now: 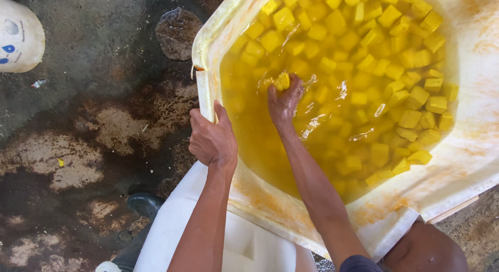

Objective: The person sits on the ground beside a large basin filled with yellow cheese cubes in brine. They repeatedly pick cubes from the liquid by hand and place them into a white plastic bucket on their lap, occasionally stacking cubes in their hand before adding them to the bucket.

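Standing at frame left: white sack (18, 35) on wet stained floor (78, 147). Gripping white tub (468, 163) rim with left hand (213, 139); closing right hand (283, 103) around yellow chunk (283, 80) in yellow liquid, frame centre.

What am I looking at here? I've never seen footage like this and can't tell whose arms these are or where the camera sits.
The camera is worn on a person's head and looks straight down, so the two bare arms coming up from the bottom are that person's own. In front of them stands a large pale tub, stained orange, filled with yellow liquid and many yellow cube-shaped pieces floating in it. The left hand grips the tub's rim. The right hand is dipped into the liquid and closed around one or more of the cubes. Below the arms is a white garment or apron, with a dark shoe beside it. The floor is wet, dark and patchy. A white sack-like thing lies at the upper left.
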Motion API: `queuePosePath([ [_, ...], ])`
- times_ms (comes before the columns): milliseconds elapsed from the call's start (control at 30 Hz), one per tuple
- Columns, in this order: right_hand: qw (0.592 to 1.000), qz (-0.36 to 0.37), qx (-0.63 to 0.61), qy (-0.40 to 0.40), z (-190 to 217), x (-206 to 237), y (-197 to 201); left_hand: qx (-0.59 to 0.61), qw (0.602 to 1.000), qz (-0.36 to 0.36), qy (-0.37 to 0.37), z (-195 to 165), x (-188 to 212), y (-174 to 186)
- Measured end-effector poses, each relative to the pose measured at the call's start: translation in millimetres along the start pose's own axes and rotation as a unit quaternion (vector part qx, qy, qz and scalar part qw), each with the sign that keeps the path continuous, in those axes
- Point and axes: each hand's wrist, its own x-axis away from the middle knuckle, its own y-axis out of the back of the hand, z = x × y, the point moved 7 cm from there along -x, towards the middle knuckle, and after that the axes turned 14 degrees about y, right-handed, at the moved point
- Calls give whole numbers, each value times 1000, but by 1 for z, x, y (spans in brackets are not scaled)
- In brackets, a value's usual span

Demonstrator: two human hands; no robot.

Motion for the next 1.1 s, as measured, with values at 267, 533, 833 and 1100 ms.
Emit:
queuePosePath([
  [267,995,73,-10,-65,14,8,-39,-10,1000,9,20,2,-2,-2],
  [533,982,45,-85,-162,-1,16,-34,7,1000,6,15,4,-1,-2],
  [833,719,12,-587,-373,24,28,14,36,994,88,54,10,-4,-10],
  [1100,872,81,-470,-110,190,-17,181,111,896,407,139,10,-11,35],
])
